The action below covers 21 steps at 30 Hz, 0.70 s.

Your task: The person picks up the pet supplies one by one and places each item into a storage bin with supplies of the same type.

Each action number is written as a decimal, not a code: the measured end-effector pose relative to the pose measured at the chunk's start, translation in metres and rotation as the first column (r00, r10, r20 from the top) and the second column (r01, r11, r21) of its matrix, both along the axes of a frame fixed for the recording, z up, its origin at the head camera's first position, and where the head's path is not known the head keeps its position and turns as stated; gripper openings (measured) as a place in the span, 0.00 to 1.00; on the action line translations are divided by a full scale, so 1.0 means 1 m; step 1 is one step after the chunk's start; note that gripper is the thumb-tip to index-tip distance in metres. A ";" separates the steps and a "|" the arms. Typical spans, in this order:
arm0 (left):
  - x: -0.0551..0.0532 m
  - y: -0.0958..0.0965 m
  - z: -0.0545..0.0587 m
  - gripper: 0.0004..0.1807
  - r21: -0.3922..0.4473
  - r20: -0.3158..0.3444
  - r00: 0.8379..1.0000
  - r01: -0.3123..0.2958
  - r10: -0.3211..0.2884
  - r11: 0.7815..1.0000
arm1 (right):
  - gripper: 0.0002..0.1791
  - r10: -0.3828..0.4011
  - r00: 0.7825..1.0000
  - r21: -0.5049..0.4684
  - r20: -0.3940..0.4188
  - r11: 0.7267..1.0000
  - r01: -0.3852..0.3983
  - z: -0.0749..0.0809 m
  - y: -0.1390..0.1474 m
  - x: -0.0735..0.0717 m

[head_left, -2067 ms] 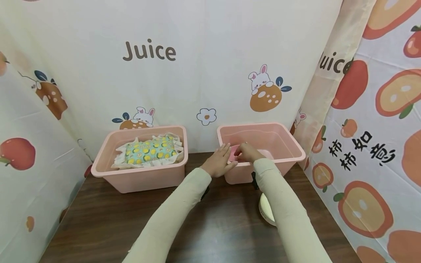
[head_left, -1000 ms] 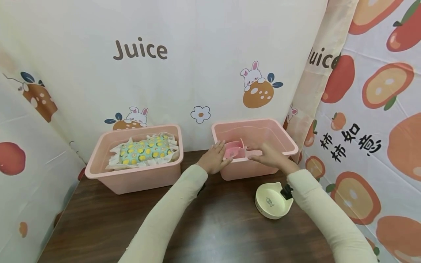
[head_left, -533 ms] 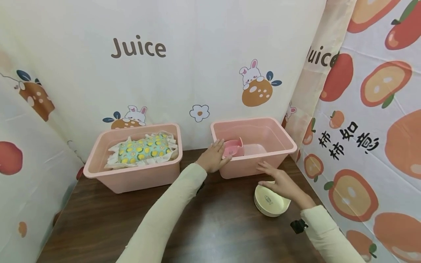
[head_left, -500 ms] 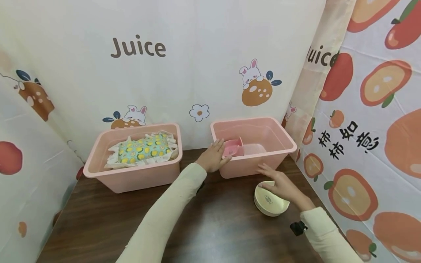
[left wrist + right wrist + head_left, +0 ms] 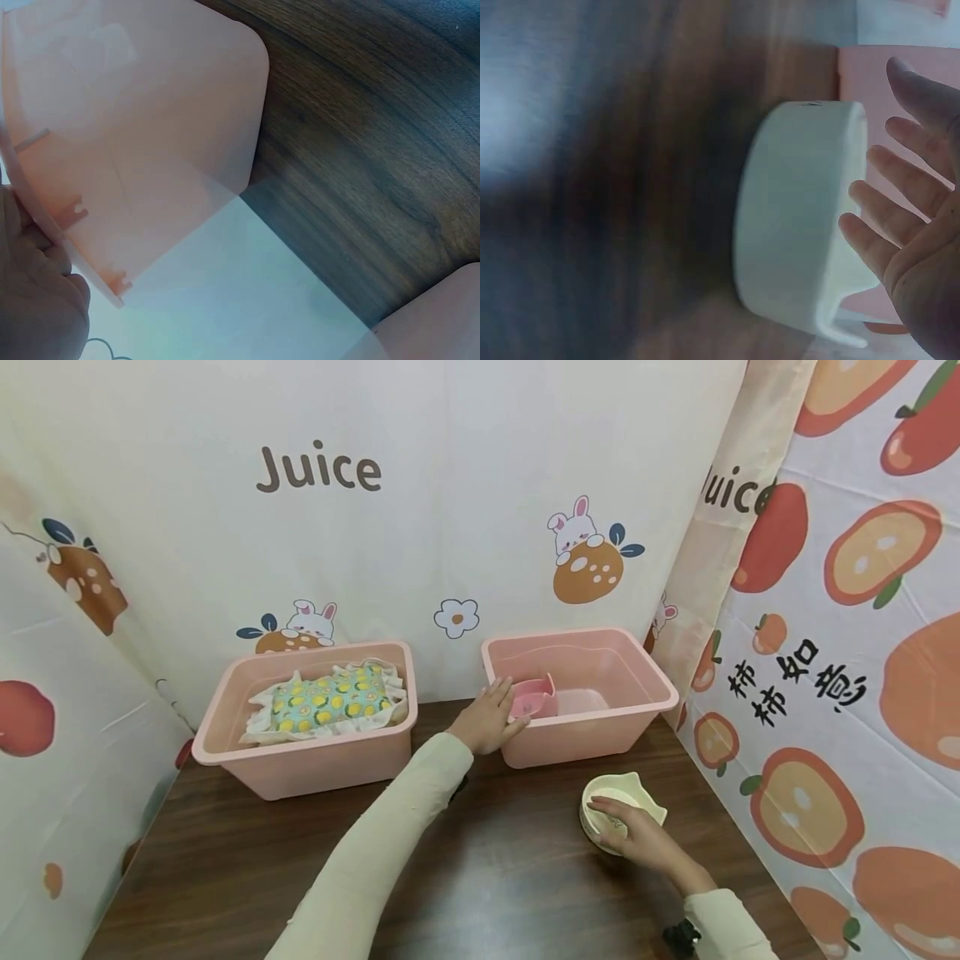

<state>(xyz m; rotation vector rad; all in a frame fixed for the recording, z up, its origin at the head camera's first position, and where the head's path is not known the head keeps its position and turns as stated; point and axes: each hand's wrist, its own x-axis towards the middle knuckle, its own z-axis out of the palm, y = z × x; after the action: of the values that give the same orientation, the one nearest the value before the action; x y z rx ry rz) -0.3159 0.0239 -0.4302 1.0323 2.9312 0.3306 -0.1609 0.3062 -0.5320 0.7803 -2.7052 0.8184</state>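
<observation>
A pale yellow pet bowl (image 5: 618, 786) with cat-ear points on its rim stands upright on the table. My right hand (image 5: 633, 835) hovers over the bowl in the head view, fingers spread; the right wrist view has the fingertips (image 5: 855, 225) close by the bowl's rim, holding nothing. With fingers extended, my left hand (image 5: 483, 722) rests on the left rim of the right pink tub (image 5: 592, 739). In that tub, at its left end, sits a pink eared bowl (image 5: 536, 700), partly covered by my left fingers.
Another pink tub (image 5: 315, 770) stands at the left back, with a lemon-print cushion (image 5: 330, 700) with white frills in it. Both tubs back onto a printed curtain (image 5: 465, 543). Dark wood table (image 5: 495, 877) spreads in front of them.
My right hand has come out of the right tub, leaving the pink bowl inside, and moved toward me to over the yellow bowl. My left hand has stayed at the tub's rim.
</observation>
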 end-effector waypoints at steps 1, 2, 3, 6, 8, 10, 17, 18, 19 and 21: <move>0.000 0.000 0.000 0.40 0.005 -0.004 1.000 0.003 -0.003 1.000 | 0.27 0.002 1.000 0.003 0.010 1.000 -0.002 -0.002 0.000 0.002; 0.000 0.000 0.000 0.40 0.003 -0.004 1.000 0.004 -0.004 1.000 | 0.27 0.001 1.000 0.008 0.017 1.000 -0.001 -0.005 -0.001 0.003; 0.000 0.000 0.000 0.40 0.001 -0.006 1.000 0.006 -0.006 1.000 | 0.27 -0.002 0.999 0.009 0.032 1.000 0.002 -0.007 -0.001 0.005; -0.001 0.000 -0.001 0.40 -0.006 -0.008 1.000 0.008 -0.008 1.000 | 0.29 -0.024 0.995 0.008 0.096 1.000 0.024 -0.011 -0.001 0.008; -0.001 0.000 -0.001 0.41 -0.007 0.000 1.000 0.006 -0.006 1.000 | 0.29 -0.047 0.989 -0.001 0.143 0.999 0.047 -0.013 -0.001 0.010; 0.000 0.000 0.000 0.41 -0.007 0.008 1.000 0.003 -0.003 1.000 | 0.29 -0.058 0.982 -0.014 0.182 0.998 0.061 -0.015 0.000 0.011; 0.003 -0.001 0.004 0.40 0.009 0.020 1.000 0.004 -0.004 1.000 | 0.30 -0.122 0.972 -0.003 0.202 0.992 0.125 -0.025 -0.003 0.011; 0.002 -0.001 0.003 0.40 0.011 0.019 1.000 0.005 -0.005 1.000 | 0.30 -0.134 0.971 0.000 0.196 0.991 0.137 -0.026 -0.004 0.011; 0.002 -0.001 0.003 0.40 0.008 0.019 1.000 0.005 -0.005 1.000 | 0.30 -0.148 0.972 0.001 0.184 0.989 0.151 -0.027 -0.005 0.012; 0.001 -0.001 0.003 0.40 0.009 0.016 1.000 0.004 -0.004 1.000 | 0.29 -0.184 0.971 0.008 0.154 0.983 0.185 -0.028 -0.008 0.012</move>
<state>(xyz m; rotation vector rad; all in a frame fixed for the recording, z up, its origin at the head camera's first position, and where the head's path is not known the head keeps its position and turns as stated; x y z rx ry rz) -0.3144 0.0233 -0.4276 1.0312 2.9157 0.3513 -0.1493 0.2986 -0.5600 0.4716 -2.8540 0.8759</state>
